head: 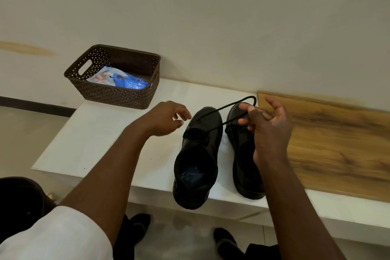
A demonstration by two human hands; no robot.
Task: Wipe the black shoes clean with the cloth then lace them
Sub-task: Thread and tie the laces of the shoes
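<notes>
Two black shoes stand side by side on the white table, toes pointing away from me. The left shoe has its heel over the front edge. The right shoe is partly hidden behind my right forearm. A black lace runs from the left shoe's eyelets up into a loop. My right hand pinches that loop above the right shoe's toe. My left hand hovers just left of the left shoe's toe, fingers loosely curled, holding nothing. No cloth is in view.
A brown perforated basket sits at the table's far left corner against the wall, with a blue and white packet inside. A wooden board covers the table's right part. My feet are on the floor below.
</notes>
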